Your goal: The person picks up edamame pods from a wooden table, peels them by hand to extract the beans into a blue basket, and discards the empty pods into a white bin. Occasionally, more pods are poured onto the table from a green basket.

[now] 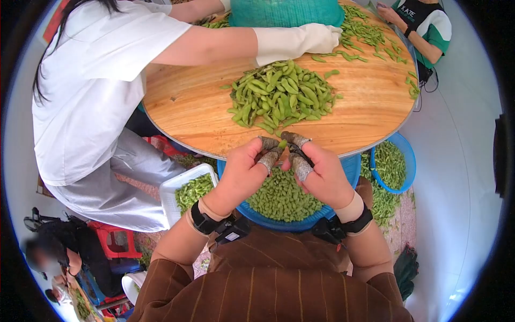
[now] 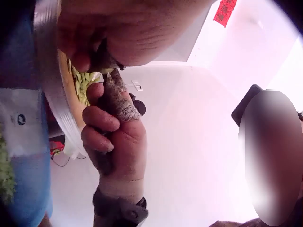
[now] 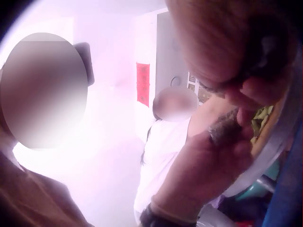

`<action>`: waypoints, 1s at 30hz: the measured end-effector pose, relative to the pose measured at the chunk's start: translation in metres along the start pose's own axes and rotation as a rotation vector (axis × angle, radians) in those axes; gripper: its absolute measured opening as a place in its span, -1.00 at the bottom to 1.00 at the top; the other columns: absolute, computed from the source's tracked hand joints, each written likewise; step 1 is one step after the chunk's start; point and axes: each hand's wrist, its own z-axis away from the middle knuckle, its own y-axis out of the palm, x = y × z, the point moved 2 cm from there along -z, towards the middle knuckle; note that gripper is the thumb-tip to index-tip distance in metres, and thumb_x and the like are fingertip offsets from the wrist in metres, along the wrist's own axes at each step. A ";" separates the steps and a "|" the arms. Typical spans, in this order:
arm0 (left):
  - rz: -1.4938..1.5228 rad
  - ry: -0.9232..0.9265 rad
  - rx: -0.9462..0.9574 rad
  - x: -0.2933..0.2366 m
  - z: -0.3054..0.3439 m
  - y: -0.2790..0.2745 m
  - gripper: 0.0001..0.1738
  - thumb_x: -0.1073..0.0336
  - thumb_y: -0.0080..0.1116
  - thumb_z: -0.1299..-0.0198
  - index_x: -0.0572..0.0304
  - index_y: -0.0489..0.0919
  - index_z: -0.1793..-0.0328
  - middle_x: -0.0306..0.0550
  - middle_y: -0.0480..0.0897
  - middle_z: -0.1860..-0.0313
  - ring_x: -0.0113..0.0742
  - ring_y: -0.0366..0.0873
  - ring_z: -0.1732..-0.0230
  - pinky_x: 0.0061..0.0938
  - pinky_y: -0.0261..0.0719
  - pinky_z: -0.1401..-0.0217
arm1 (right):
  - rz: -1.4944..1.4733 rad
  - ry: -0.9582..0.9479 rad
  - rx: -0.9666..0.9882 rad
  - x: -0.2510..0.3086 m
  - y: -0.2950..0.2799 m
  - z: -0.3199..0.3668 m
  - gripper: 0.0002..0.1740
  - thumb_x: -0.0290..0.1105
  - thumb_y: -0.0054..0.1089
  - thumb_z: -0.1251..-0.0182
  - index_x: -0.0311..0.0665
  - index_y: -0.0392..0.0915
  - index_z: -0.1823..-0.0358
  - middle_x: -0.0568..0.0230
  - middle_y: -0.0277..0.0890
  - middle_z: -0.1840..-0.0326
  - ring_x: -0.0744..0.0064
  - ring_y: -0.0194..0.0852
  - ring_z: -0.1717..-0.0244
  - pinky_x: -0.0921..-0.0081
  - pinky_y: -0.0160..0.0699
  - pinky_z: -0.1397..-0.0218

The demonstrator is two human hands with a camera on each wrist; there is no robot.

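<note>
A green pod [image 1: 282, 144] is between the fingertips of both hands, just off the table's near edge. The left hand [image 1: 238, 174] pinches it from the left; the right hand [image 1: 328, 177] has thumb and forefinger closed at its other side. Grey, worn wrapping covers the thumbs and forefingers. In the left wrist view, a bit of the pod [image 2: 108, 71] shows where the fingertips meet; in the right wrist view fingers hide it. Beyond the hands lies a heap of pods [image 1: 281, 94]. Below them, shelled green beans [image 1: 284, 196] fill a blue basin [image 1: 306, 224].
The round wooden table [image 1: 188, 115] carries more pods [image 1: 365, 29] and a teal basket [image 1: 284, 13]. A white basket [image 1: 170, 201] stands left, a blue basket [image 1: 412, 161] right. A gloved person [image 1: 96, 107] reaches across the table; another person [image 1: 434, 32] is at far right.
</note>
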 end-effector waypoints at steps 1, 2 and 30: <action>-0.059 0.000 -0.005 0.001 0.001 0.000 -0.81 0.52 -0.06 -0.24 0.29 0.53 0.07 -0.23 0.63 0.33 -0.52 0.51 0.33 -0.62 0.46 0.32 | 0.001 0.017 0.025 0.000 -0.001 0.001 -0.66 -0.59 -0.08 -0.15 -0.36 0.45 0.01 0.13 0.60 0.37 0.22 0.58 0.38 0.41 0.50 0.29; -0.061 0.001 -0.004 0.000 0.002 0.001 -0.81 0.52 -0.06 -0.24 0.29 0.53 0.07 -0.23 0.63 0.33 -0.52 0.51 0.33 -0.62 0.46 0.32 | 0.000 0.015 0.023 -0.001 -0.001 0.002 -0.66 -0.59 -0.08 -0.15 -0.36 0.45 0.01 0.13 0.60 0.37 0.22 0.58 0.38 0.41 0.50 0.29; -0.489 0.194 0.005 0.019 0.034 0.027 -0.89 0.42 0.16 -0.13 0.29 0.49 0.28 0.01 0.57 0.43 -0.20 0.53 0.46 -0.40 0.51 0.39 | -0.457 0.363 0.134 -0.028 0.005 0.047 -0.86 -0.48 -0.10 -0.36 -0.32 0.43 0.14 0.37 0.46 0.45 0.68 0.34 0.61 0.68 0.36 0.66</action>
